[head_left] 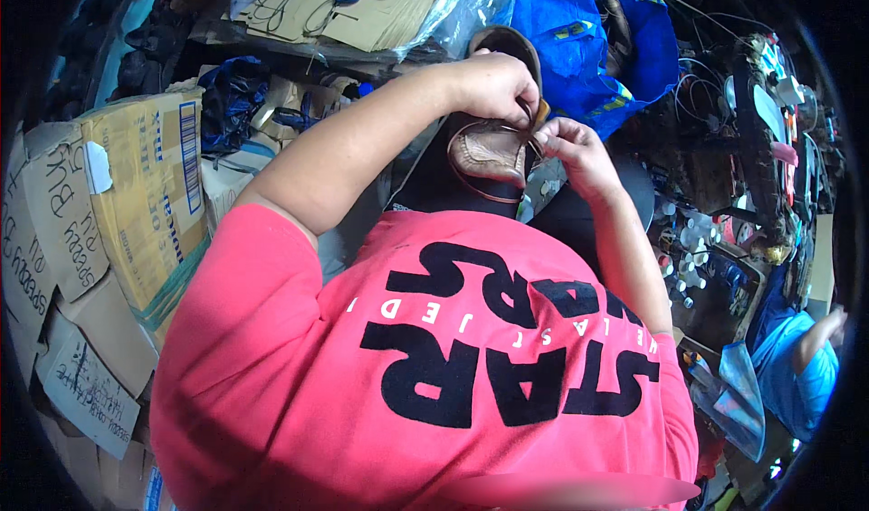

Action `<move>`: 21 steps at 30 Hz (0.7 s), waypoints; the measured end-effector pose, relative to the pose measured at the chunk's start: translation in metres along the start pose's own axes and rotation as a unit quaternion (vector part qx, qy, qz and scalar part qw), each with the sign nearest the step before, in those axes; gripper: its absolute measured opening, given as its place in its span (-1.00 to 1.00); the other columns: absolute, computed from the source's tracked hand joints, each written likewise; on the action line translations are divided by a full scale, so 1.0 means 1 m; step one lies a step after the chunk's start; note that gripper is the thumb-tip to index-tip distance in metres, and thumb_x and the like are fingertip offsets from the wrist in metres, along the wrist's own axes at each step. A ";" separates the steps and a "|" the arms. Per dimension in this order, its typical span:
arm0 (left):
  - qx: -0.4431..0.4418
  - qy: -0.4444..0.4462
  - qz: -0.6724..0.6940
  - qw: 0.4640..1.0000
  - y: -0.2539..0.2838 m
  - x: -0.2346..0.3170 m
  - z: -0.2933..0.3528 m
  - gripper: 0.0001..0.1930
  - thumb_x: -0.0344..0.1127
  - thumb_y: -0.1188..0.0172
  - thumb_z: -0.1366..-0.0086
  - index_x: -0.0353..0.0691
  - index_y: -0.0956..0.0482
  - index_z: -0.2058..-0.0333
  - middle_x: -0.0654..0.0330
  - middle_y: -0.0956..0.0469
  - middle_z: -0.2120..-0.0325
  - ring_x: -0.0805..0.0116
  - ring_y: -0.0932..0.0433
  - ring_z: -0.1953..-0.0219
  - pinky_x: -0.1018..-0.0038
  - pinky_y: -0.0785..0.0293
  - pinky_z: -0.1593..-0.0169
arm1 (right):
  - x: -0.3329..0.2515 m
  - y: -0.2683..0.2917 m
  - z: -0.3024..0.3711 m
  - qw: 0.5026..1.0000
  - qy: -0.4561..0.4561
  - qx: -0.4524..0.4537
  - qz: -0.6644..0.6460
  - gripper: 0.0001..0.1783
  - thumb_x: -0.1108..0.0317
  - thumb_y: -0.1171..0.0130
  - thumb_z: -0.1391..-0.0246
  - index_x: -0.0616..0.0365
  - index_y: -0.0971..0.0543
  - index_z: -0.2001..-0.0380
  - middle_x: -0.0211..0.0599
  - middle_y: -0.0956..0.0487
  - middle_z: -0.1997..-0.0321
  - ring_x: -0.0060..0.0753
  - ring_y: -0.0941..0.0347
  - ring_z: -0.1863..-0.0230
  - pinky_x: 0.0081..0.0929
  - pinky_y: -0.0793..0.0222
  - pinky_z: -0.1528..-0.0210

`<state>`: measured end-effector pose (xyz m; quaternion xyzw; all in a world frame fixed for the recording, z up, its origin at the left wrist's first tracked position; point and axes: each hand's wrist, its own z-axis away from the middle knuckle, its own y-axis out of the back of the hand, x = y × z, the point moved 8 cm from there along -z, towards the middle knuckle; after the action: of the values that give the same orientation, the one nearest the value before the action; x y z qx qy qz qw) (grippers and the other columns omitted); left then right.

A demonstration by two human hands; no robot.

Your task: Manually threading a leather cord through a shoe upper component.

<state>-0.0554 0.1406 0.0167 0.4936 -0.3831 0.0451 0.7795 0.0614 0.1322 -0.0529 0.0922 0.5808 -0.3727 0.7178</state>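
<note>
A brown leather shoe (489,152) with a stitched, moccasin-style toe rests on my dark-clothed lap, its toe toward me. Over its middle, my left hand (496,85) bends down with thumb and fingertips pinched together at the shoe's right side. Close by, my right hand (579,153) pinches too, its fingertips almost meeting those of the left. Whatever is between the fingers is too small to make out. The left hand covers the middle of the shoe, while the rounded heel shows beyond it.
Cardboard boxes (145,199) are stacked at my left. Flat cardboard (380,9) with cords and clear plastic lies at the far side, beside a blue bag (588,49). Several small bottles (692,248) stand at right, near a person in a blue shirt (797,366).
</note>
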 end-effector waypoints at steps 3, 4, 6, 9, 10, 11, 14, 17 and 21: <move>0.018 0.009 0.017 1.000 0.001 -0.001 -0.002 -0.79 -0.24 -0.26 0.02 -0.16 -0.66 0.38 0.09 -0.62 0.52 0.17 -0.59 0.46 0.32 -0.46 0.32 | 0.001 0.000 -0.002 1.000 -0.006 -0.005 -0.001 -0.88 0.35 -0.23 -0.06 0.16 -0.54 0.43 -0.52 -0.53 0.45 -0.66 -0.39 0.38 -0.63 -0.29 0.23; -0.010 0.035 0.016 0.999 -0.003 -0.002 -0.003 -0.79 -0.23 -0.28 0.03 -0.15 -0.65 0.39 0.13 -0.61 0.43 0.17 -0.58 0.36 0.32 -0.45 0.25 | -0.001 0.001 -0.001 0.999 -0.002 -0.015 0.036 -0.85 0.36 -0.22 -0.05 0.17 -0.53 0.32 -0.50 -0.53 0.37 -0.64 -0.40 0.32 -0.62 -0.30 0.20; 0.123 -0.012 -0.047 0.991 0.010 0.005 0.012 -0.79 -0.22 -0.29 0.04 -0.14 -0.63 0.39 0.16 -0.58 0.38 0.17 -0.55 0.27 0.31 -0.42 0.18 | -0.014 0.002 0.002 0.999 0.021 0.002 0.037 -0.77 0.35 -0.23 -0.04 0.17 -0.50 0.24 -0.47 -0.52 0.28 -0.62 -0.39 0.26 -0.61 -0.30 0.16; 0.299 -0.008 -0.136 0.945 0.032 0.039 0.054 -0.75 -0.21 -0.30 0.04 -0.09 -0.58 0.34 0.24 -0.47 0.31 0.20 -0.42 0.14 0.24 -0.26 0.07 | -0.040 -0.002 0.008 0.998 0.051 0.039 0.005 -0.39 0.35 -0.33 0.08 0.14 -0.37 -0.08 -0.39 -0.42 0.02 -0.56 -0.34 0.07 -0.58 -0.30 0.04; 0.276 0.022 -0.135 0.951 0.023 0.039 0.061 -0.75 -0.20 -0.31 0.05 -0.10 -0.58 0.35 0.24 -0.47 0.31 0.20 -0.41 0.14 0.23 -0.25 0.08 | -0.047 -0.014 0.007 0.996 0.077 0.020 0.039 -0.28 0.37 -0.37 0.14 0.13 -0.33 -0.14 -0.40 -0.40 0.02 -0.54 -0.33 0.05 -0.59 -0.29 0.02; 0.252 0.052 -0.135 0.957 0.014 0.035 0.063 -0.74 -0.19 -0.31 0.05 -0.10 -0.58 0.36 0.24 -0.47 0.31 0.20 -0.41 0.15 0.23 -0.24 0.09 | -0.051 -0.023 0.006 0.992 0.103 0.002 0.074 -0.17 0.39 -0.40 0.20 0.11 -0.28 -0.20 -0.41 -0.38 0.01 -0.52 -0.32 0.03 -0.60 -0.28 0.00; 0.278 0.065 -0.153 0.946 0.003 0.033 0.060 -0.81 -0.25 -0.24 0.04 -0.14 -0.56 0.41 0.24 -0.45 0.34 0.19 -0.37 0.14 0.20 -0.22 0.10 | -0.061 -0.026 -0.007 0.958 0.166 0.007 0.233 -0.11 0.38 -0.45 0.28 -0.01 -0.31 -0.22 -0.40 -0.38 0.10 -0.48 -0.33 0.10 -0.58 -0.30 0.04; 0.260 0.081 -0.177 0.946 0.002 0.027 0.058 -0.84 -0.31 -0.14 0.02 -0.18 -0.55 0.41 0.20 -0.43 0.31 0.19 -0.33 0.12 0.19 -0.21 0.10 | -0.062 -0.036 -0.013 0.936 0.187 -0.003 0.297 -0.15 0.34 -0.49 0.35 -0.08 -0.41 -0.14 -0.36 -0.39 0.16 -0.47 -0.31 0.20 -0.56 -0.32 0.16; 0.140 0.098 -0.109 0.979 -0.010 0.013 0.067 -0.82 -0.26 -0.09 -0.04 -0.20 -0.58 0.42 0.16 -0.42 0.26 0.17 -0.33 0.07 0.13 -0.22 0.08 | -0.062 -0.050 -0.012 0.899 0.202 0.025 0.388 -0.19 0.21 -0.51 0.46 -0.22 -0.47 -0.04 -0.23 -0.41 0.20 -0.20 -0.42 0.16 -0.36 -0.37 0.10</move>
<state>-0.0792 0.0782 0.0323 0.6299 -0.2390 0.0616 0.7364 0.0170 0.1307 0.0140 0.4013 0.6222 -0.0524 0.6702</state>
